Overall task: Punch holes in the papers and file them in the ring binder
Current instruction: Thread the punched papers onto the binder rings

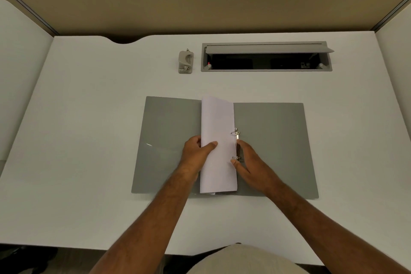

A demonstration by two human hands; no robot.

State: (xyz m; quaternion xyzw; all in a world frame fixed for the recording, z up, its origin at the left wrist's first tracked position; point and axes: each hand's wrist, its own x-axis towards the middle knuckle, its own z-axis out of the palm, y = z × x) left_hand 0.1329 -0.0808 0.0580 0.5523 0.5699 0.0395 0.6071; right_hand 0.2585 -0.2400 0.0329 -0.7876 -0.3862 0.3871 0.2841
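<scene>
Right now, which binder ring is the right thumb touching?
The near ring: the right hand has its thumb against it. The far ring stands untouched.

Wide bare desk (89, 118) lies left and right of the open ring binder (273, 140); the hole punch (186, 61) and open cable tray (266, 56) crowd the far edge; side panels (20, 73) wall both flanks.

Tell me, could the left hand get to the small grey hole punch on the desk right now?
Probably not at once: the left hand grips the folded white papers. The small grey hole punch stands unobstructed beyond the open grey ring binder.
</scene>
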